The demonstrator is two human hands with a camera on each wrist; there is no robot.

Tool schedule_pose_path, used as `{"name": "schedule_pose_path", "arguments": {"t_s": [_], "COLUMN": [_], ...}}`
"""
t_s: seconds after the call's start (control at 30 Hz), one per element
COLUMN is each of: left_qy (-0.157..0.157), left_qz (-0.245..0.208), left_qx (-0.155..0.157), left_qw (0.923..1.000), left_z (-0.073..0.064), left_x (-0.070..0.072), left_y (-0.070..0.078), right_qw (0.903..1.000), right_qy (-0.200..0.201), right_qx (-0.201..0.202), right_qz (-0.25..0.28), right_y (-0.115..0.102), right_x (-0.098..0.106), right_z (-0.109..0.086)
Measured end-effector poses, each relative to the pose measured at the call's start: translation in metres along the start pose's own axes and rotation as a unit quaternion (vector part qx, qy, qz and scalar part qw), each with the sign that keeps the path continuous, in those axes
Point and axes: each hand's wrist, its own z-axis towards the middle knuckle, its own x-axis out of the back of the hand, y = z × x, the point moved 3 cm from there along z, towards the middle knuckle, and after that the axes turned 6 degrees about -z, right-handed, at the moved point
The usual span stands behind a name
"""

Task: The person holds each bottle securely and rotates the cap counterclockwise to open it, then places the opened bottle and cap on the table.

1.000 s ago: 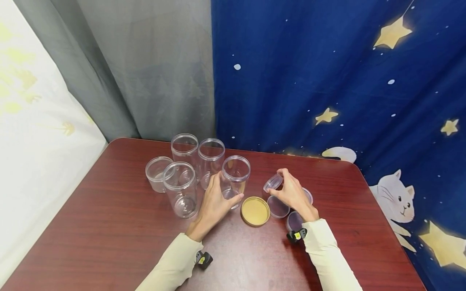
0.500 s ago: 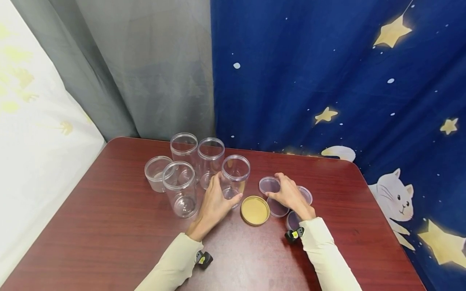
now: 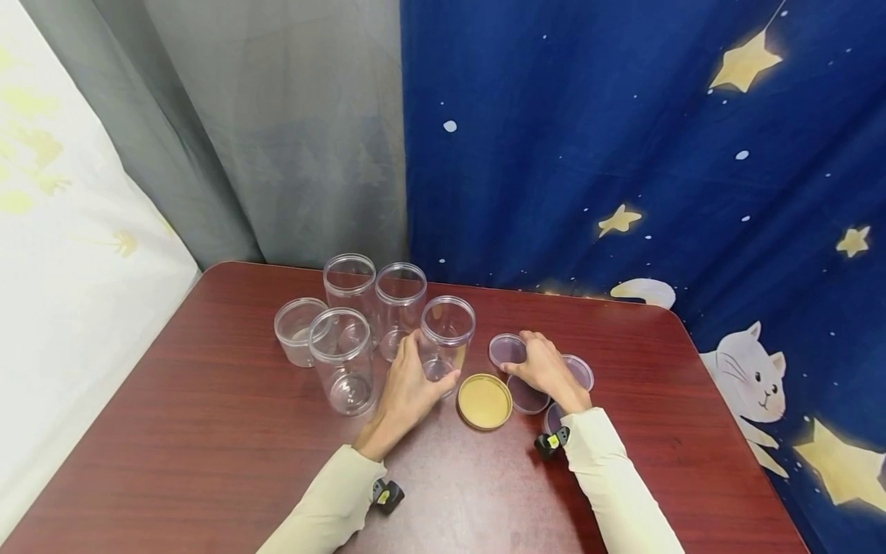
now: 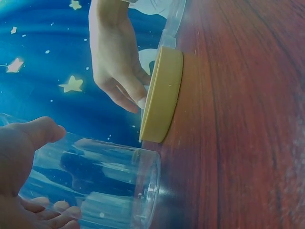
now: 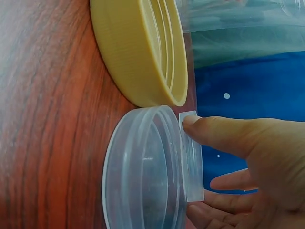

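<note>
My left hand (image 3: 408,388) holds a tall clear plastic jar (image 3: 448,335) that stands upright and uncapped on the table. Thumb and fingers curve round its side, as the left wrist view also shows on the jar (image 4: 105,186). To the right, my right hand (image 3: 547,365) pinches a clear round lid (image 3: 507,350) by its edge, low over the table. In the right wrist view the thumb lies on the near side of this lid (image 5: 193,162), fingers opposite. Between the hands, a gold lid (image 3: 484,402) lies with its hollow side up.
Tall clear jars, one in front (image 3: 342,362) and two behind, stand left of my left hand beside a short wide jar (image 3: 299,332). More clear lids (image 3: 529,396) lie under and around my right hand. Behind the table's back edge hang grey and blue curtains (image 3: 526,154).
The clear lid in my right hand has gone from tilted to nearly flat, lower and slightly left, and the right hand has shifted left with it. My left hand stays on the jar.
</note>
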Motion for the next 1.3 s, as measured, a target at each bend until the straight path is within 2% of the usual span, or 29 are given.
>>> {"name": "schedule_pose_path", "arguments": {"t_s": [0.37, 0.67, 0.93, 1.1, 1.3], "left_qy": [-0.002, -0.019, -0.004, 0.001, 0.027], "left_qz": [0.009, 0.004, 0.019, 0.019, 0.044], "left_qx": [0.001, 0.02, -0.023, -0.051, -0.081], "left_qw": [1.0, 0.9996, 0.9996, 0.9985, 0.9954], "left_z": [-0.002, -0.002, -0.003, -0.002, -0.003], "left_x": [0.002, 0.005, 0.015, 0.024, 0.038], "left_y": [0.001, 0.006, 0.018, 0.035, 0.058], "right_qw": [1.0, 1.0, 0.9998, 0.9996, 0.9988], "right_qy": [-0.004, 0.002, 0.0, 0.006, 0.03], "right_qx": [-0.008, -0.003, -0.003, -0.009, -0.006], "right_qz": [-0.004, 0.008, 0.019, 0.028, 0.039], "right_y": [-0.001, -0.001, 0.0, 0.001, 0.002], "right_x": [-0.005, -0.005, -0.004, -0.004, -0.005], "right_z": [0.002, 0.001, -0.001, -0.002, -0.003]}}
